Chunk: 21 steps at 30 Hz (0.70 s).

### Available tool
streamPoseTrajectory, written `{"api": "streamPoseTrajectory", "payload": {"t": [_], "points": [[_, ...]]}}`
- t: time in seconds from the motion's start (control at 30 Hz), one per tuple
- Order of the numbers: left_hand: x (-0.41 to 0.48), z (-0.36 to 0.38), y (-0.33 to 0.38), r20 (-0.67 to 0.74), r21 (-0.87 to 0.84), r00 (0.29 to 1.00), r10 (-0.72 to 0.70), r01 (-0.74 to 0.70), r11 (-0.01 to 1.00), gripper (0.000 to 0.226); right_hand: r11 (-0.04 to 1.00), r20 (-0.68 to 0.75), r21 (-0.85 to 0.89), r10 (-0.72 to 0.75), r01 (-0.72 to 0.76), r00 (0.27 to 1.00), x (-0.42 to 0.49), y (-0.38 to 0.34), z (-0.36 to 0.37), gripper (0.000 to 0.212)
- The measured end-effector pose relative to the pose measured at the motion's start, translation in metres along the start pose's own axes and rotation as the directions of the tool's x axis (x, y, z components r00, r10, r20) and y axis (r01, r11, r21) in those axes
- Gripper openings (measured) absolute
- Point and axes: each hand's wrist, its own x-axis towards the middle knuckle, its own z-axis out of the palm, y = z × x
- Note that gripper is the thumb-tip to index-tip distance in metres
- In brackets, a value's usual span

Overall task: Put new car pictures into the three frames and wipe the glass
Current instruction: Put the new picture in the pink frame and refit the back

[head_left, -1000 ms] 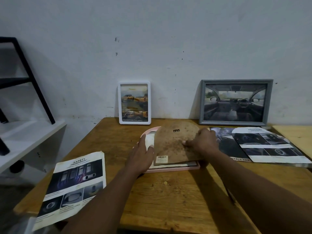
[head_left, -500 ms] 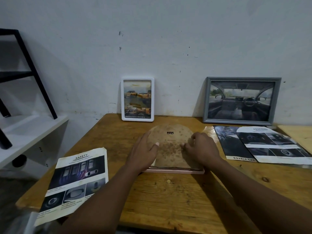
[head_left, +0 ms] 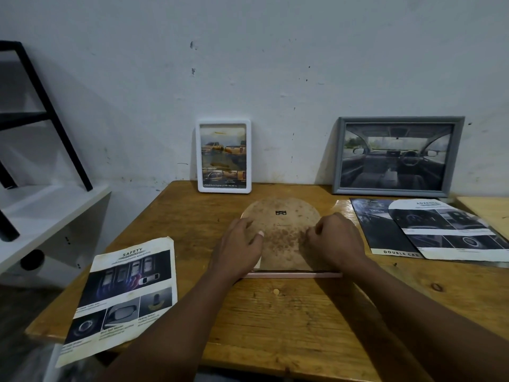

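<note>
A pink arched frame (head_left: pixel 292 275) lies face down in the middle of the wooden table (head_left: pixel 275 326), with its stained brown backing board (head_left: pixel 283 230) set flat into it. My left hand (head_left: pixel 237 249) rests on the frame's left edge, thumb pressed on the board. Over the board's right side, my right hand (head_left: pixel 336 241) presses down with bent fingertips. A white frame (head_left: pixel 198 155) with a picture of pickup trucks leans on the wall behind. To its right leans a grey frame (head_left: pixel 337 155) showing a car interior.
A "Safety" car leaflet (head_left: pixel 124 293) lies at the table's front left, overhanging the edge. Two overlapping car leaflets (head_left: pixel 440 230) lie at the right. A white shelf (head_left: pixel 41 210) with a black metal stand (head_left: pixel 55 114) is to the left of the table.
The backing board, tilted up off the pink frame a second ago, now lies flat in it. Both hands have settled onto the board's sides.
</note>
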Motion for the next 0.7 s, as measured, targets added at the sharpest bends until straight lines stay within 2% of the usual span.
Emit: {"api": "streamPoseTrajectory", "payload": {"t": [0.1, 0.23, 0.37, 0.47, 0.57, 0.7], "points": [[0.002, -0.001, 0.0, -0.008, -0.002, 1.0, -0.009, 0.009, 1.0, 0.047, 0.995, 0.035, 0.094, 0.035, -0.038, 0.999, 0.016, 0.007, -0.002, 0.033], [0.009, -0.001, 0.002, 0.02, 0.047, 1.0, -0.008, 0.007, 0.999, 0.049, 0.986, 0.092, 0.161, 0.017, -0.032, 0.996, 0.026, 0.01, 0.005, 0.048], [0.019, -0.001, 0.007, 0.044, 0.185, 0.997, 0.058, -0.065, 0.981, 0.057, 0.991, 0.08, 0.11, -0.089, 0.08, 0.993, 0.03, 0.001, 0.01, 0.053], [0.026, 0.002, 0.013, 0.146, 0.308, 0.982, 0.122, -0.162, 0.937, 0.062, 0.984, 0.139, 0.053, -0.178, 0.172, 0.974, 0.033, -0.006, 0.012, 0.054], [0.03, 0.008, 0.011, 0.24, 0.349, 0.962, 0.132, -0.212, 0.913, 0.061, 0.975, 0.217, 0.016, -0.219, 0.221, 0.951, 0.03, -0.008, 0.02, 0.049], [0.033, 0.01, 0.008, 0.256, 0.367, 0.959, 0.121, -0.212, 0.906, 0.061, 0.963, 0.229, -0.054, -0.247, 0.266, 0.942, 0.025, -0.009, 0.022, 0.047]]}}
